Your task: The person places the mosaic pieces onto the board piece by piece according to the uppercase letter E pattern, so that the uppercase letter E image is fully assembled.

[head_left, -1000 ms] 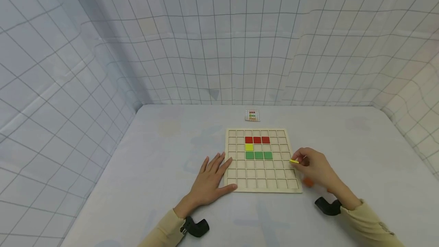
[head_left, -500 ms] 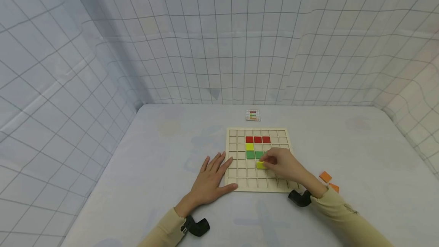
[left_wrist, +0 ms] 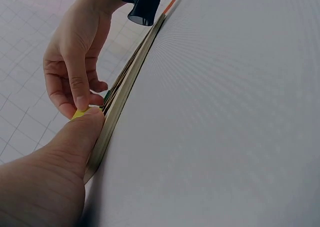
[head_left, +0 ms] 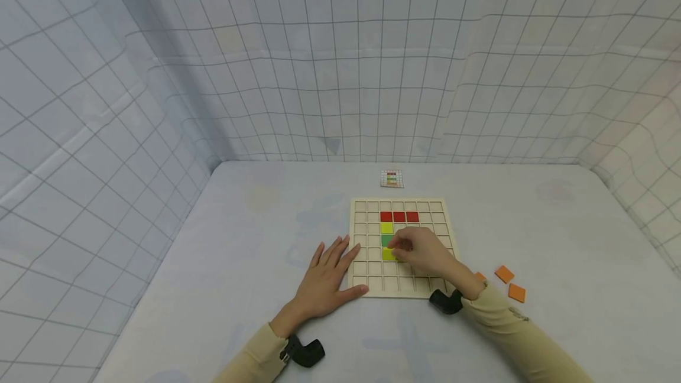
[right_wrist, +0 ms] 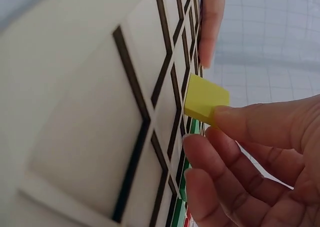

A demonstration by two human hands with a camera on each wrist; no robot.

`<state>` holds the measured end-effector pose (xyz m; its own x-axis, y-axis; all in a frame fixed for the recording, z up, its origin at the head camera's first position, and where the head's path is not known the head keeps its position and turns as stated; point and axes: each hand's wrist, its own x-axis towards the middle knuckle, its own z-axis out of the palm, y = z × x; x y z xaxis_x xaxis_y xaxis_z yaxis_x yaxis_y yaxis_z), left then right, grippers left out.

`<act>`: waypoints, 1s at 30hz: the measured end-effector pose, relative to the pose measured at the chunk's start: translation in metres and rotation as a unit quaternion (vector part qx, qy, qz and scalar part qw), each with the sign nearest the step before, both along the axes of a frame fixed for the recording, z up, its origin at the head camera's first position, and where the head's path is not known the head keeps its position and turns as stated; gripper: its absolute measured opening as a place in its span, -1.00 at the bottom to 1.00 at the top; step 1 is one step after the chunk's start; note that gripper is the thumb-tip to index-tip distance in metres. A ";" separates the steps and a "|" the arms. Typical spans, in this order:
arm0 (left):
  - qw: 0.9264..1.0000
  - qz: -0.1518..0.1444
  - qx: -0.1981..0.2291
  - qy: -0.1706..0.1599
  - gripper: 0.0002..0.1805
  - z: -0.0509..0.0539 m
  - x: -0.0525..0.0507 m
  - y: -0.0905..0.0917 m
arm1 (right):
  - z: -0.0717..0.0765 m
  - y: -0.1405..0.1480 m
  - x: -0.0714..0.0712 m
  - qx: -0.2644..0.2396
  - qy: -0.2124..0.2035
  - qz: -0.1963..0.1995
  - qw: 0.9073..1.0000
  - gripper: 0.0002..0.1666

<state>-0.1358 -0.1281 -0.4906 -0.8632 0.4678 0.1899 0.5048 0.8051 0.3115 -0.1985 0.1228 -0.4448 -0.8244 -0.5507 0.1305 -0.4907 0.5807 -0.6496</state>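
A yellow square tile [head_left: 389, 255] is pinched between the thumb and fingers of my right hand [head_left: 424, 251]. In the right wrist view this tile [right_wrist: 206, 98] is tilted against the grid of the board, over a cell. The pale gridded board [head_left: 367, 283] carries a row of red tiles [head_left: 399, 217]. Below them lie a yellow tile [head_left: 386, 228] and a green tile [head_left: 387, 240]; my right hand hides the rest of the green row. My left hand [head_left: 323, 288] lies with fingers spread on the board's left edge, its thumb at the lower left corner.
Orange tiles [head_left: 504, 274] lie on the table right of the board, one partly behind the right wrist. A small card with a coloured grid pattern [head_left: 392, 178] lies beyond the board. A grid-patterned cloth wall [head_left: 340, 75] stands at the back and sides.
My right hand has carried the yellow tile leftward from the board's right edge to below the leftmost green tile. The orange tiles have come into fuller view. My left hand stays put.
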 end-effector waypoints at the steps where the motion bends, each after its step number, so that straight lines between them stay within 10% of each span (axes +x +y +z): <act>1: 1.000 0.000 0.001 0.001 -0.11 0.000 0.000 0.000 | 0.000 0.000 0.000 0.004 0.003 -0.002 1.000 -0.92; 30: 1.000 0.004 -0.004 0.001 -0.10 0.000 0.000 0.000 | 0.000 0.003 0.016 0.102 0.056 -0.003 0.993 -0.74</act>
<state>-0.1360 -0.1277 -0.4908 -0.8662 0.4632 0.1875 0.4995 0.8112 0.3041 -0.1830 0.1257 -0.4444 -0.8147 -0.5696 0.1084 -0.5493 0.6983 -0.4590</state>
